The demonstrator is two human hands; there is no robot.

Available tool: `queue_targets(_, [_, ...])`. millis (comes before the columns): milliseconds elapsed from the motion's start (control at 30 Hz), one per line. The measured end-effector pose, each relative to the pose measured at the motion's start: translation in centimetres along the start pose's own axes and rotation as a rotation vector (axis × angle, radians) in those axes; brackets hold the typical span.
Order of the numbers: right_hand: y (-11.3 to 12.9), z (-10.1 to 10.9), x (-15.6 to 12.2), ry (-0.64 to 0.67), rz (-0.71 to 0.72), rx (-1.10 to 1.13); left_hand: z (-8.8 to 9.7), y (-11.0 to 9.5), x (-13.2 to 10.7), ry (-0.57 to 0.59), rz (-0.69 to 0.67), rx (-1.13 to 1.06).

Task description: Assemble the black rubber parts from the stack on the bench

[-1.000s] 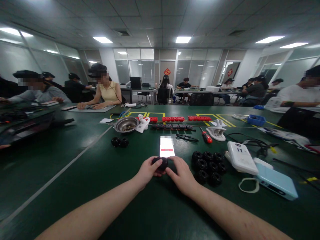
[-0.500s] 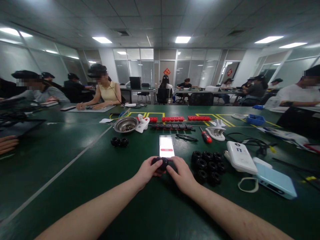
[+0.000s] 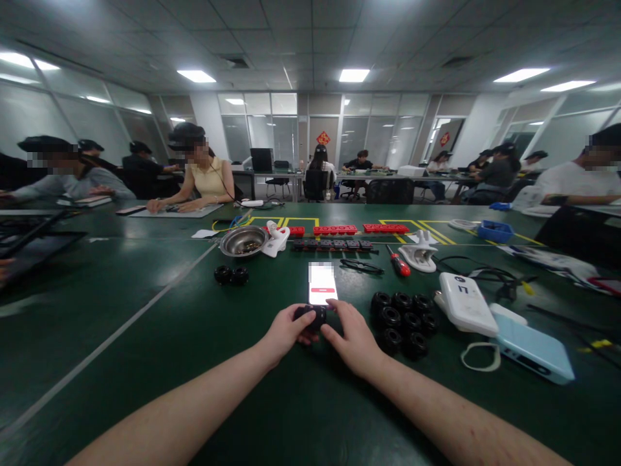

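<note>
Black tyre (image 3: pixel 320 316) is what I have in front of me, just off the near end of my phone, the centre of my clock. Around it spreads the green tabletop (image 3: pixel 194 362). My left hand (image 3: pixel 285 331) grips the tyre, thumb laid over it; my right hand (image 3: pixel 353 331) curls at its 3 o'clock side, fingertips close, though I cannot tell whether they grip. A steel bowl (image 3: pixel 245 233) with small pieces inside sits at 11, and a light-blue box (image 3: pixel 538 349) lies out towards 4. My lit phone (image 3: pixel 324 285) lies at 12, a red-and-black screwdriver (image 3: pixel 402 265) towards 1. Smaller still, separate black tyres (image 3: pixel 402 321) cluster at 3, with two more (image 3: pixel 231 276) at 10.
</note>
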State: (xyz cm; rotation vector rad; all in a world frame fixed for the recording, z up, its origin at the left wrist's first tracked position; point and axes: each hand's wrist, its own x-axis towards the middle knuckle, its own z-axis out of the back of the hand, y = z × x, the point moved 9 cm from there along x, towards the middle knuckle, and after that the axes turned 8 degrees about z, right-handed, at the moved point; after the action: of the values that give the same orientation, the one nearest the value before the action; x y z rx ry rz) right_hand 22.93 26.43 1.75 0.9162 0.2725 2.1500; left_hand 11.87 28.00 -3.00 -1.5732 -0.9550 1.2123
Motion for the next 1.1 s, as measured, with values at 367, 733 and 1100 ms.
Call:
queue_targets(367, [2.0,0.4,0.0,0.003,0.133,-0.040,-0.1,0.6,0.3,0.053,0.010,-0.030])
queue_targets(733, [0.6,0.0,0.3,0.037,0.041,-0.022,0.2,0.3,0.2,0.011,0.001,-0.003])
queue_targets(1100, [-0.3,-0.2,0.2,0.057,-0.039,-0.074,0.0,0.1,0.0,0.016,-0.033,0.010])
